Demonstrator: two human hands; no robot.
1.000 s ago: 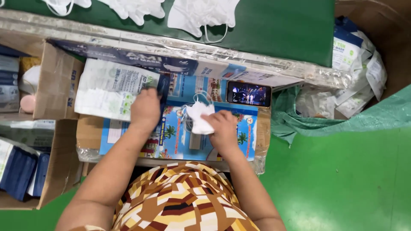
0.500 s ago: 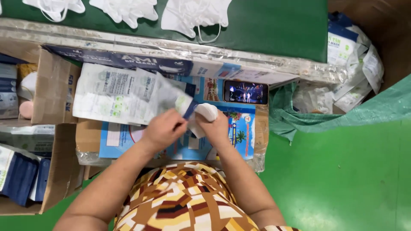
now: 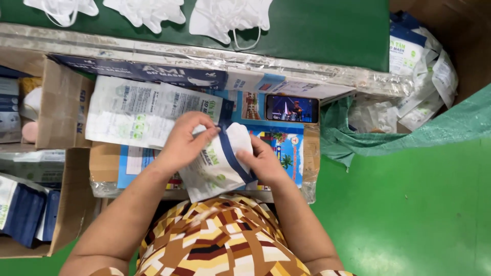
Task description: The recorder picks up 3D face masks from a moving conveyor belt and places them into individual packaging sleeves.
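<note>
- Two hands worked one pouch point(image 3: 217, 166): left hand point(image 3: 186, 140) pinched its mouth, right hand point(image 3: 263, 161) clamped the white mask point(image 3: 238, 140), partly inside.
- Loose masks point(image 3: 227, 15) lay unpacked above.

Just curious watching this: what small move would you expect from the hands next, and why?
Probably pushing the white mask deeper into the pouch. The left hand holds the pouch's mouth open, the right hand steadies it, and the mask's top pokes out above the blue strip.
</note>
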